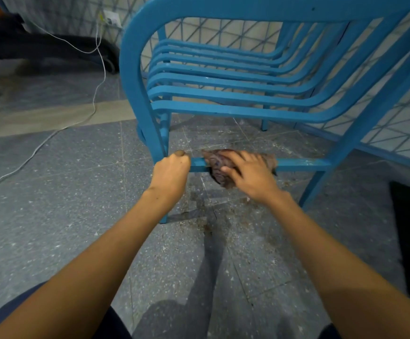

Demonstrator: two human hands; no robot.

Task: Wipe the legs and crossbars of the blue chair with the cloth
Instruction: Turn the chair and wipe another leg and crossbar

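1. Low on the blue chair (235, 94), a crossbar (304, 163) runs between the two near legs, just above the floor (52, 216).
2. Cloth (217, 167), brownish and crumpled, is draped over this crossbar left of its middle; part hangs below the bar.
3. Right hand (248, 173) lies flat on the cloth, fingers spread and pointing left, pressing it onto the bar.
4. Left hand (172, 171) is closed in a fist around the crossbar's left end, where it meets the left leg (137, 106); thumb on top.
5. The two hands are near each other, with a short bare stretch of bar between them.
6. Right leg (360, 133) slants up to the right; the chair's slats curve above the bar.
7. Brown grit is scattered on the speckled grey floor under and in front of the chair.
8. White cable (96, 94) trails across the floor at left, up to a wall socket (112, 18).
9. Patterned wall tiles (399, 123) stand behind the chair.
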